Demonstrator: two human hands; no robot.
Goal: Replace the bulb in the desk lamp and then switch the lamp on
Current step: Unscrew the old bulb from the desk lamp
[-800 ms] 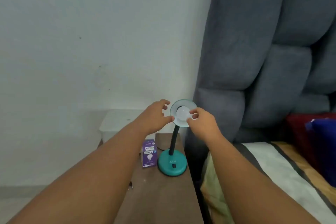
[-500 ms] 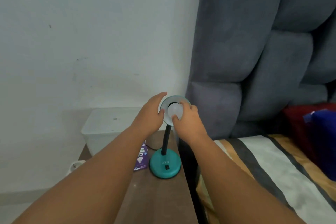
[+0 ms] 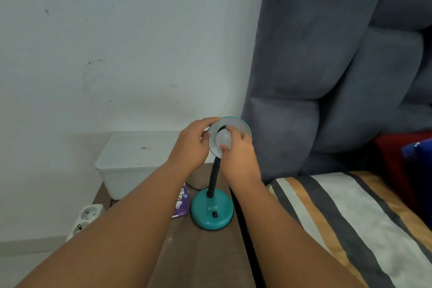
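Item 1: desk lamp (image 3: 212,210), teal, stood at the right edge of the counter (image 3: 198,255). A round base marked "ATN", with a black switch on its top, is seen; a dark flexible neck rises to a round shade (image 3: 236,125) turned toward the camera.

Item 2: bulb (image 3: 223,139), white, seated in the middle of the shade.

Item 3: right hand (image 3: 238,154), closed around the bulb, with fingers over its top and the thumb (image 3: 225,148) pressed at its lower side.

Item 4: left hand (image 3: 191,145), curled on the shade's left rim, with the fingers wrapped over the edge.

Item 5: bulb box (image 3: 180,203), purple, laid on the counter just left of the lamp base and partly covered by the left forearm.

Item 6: storage box (image 3: 131,161), white and lidded, placed at the counter's far left corner against the wall.

Item 7: power strip (image 3: 85,218), white, seen beyond the counter's left edge.

Item 8: headboard (image 3: 327,65), grey and padded, found right of the lamp. A bed (image 3: 339,217) with striped cover lies along the counter's right edge.
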